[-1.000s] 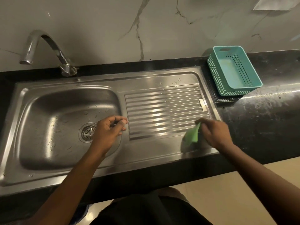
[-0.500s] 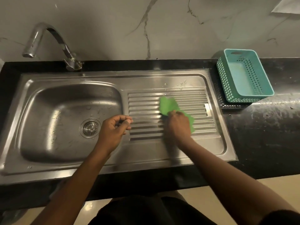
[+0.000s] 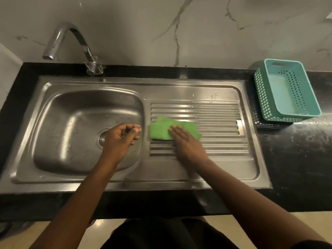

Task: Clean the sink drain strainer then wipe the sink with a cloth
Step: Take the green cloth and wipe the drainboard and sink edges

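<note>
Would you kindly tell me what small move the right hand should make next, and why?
Probably slide the right hand, pressing flat on the green cloth at the drainboard's left end, rightward and away toward the water droplets near its far edge, which look unwiped.

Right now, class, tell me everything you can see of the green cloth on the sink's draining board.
The green cloth is a bright, soft-looking piece of fabric, folded or bunched into a rough rectangle with an extra layer poking out at its far edge. It lies flat on the left end of the ribbed steel draining board, close to the basin. The right hand presses on its right half with straight fingers, hiding part of it.
</note>
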`<move>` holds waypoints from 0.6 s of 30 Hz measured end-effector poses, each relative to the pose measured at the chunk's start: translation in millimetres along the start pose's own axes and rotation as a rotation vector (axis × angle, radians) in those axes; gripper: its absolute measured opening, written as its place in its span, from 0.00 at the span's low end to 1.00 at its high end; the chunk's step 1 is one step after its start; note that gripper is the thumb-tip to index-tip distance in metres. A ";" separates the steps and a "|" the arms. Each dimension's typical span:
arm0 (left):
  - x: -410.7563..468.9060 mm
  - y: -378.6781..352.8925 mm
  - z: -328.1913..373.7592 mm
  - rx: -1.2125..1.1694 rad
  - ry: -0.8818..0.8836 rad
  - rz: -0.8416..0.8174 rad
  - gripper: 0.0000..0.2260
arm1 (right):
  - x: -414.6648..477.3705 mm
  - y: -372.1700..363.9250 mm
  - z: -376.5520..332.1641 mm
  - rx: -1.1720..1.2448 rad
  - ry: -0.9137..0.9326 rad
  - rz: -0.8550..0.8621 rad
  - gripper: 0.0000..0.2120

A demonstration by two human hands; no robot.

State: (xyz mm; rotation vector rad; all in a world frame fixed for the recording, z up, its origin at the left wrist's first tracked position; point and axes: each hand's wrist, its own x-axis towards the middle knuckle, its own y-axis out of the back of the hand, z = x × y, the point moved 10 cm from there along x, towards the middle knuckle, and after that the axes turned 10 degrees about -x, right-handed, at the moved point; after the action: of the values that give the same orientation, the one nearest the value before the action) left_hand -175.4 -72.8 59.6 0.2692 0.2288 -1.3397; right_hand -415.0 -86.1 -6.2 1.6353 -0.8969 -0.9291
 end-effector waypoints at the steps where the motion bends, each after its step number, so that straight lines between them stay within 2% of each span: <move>1: -0.6 -3.3 -1.4 0.001 0.005 -0.012 0.05 | -13.2 5.5 26.3 0.005 -0.071 0.026 0.35; 4: -3.0 -14.5 -3.8 0.005 0.011 -0.048 0.06 | -59.7 23.6 114.8 0.009 -0.332 0.069 0.33; 6: -3.9 -20.5 -4.6 0.008 0.006 -0.064 0.06 | -86.7 32.0 164.3 0.009 -0.495 0.041 0.35; 8: -3.9 -24.3 -4.4 0.022 0.000 -0.076 0.05 | -89.8 30.8 180.3 0.006 -0.579 -0.004 0.35; 11: -5.7 -29.9 -5.4 0.000 -0.003 -0.090 0.06 | -68.1 26.6 162.8 -0.014 -0.715 0.039 0.26; 14: -8.5 -34.6 -2.6 -0.002 -0.026 -0.095 0.06 | -35.3 18.9 103.9 0.024 -0.655 0.059 0.28; 18: -10.3 -36.6 1.9 -0.001 -0.048 -0.089 0.06 | 15.1 8.6 -10.0 0.103 -0.324 0.005 0.31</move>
State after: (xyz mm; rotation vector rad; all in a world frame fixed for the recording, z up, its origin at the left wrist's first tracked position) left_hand -213.4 -71.4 62.4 0.2280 0.2023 -1.4322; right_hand -400.6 -97.4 1.9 1.5921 -1.1845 -1.1827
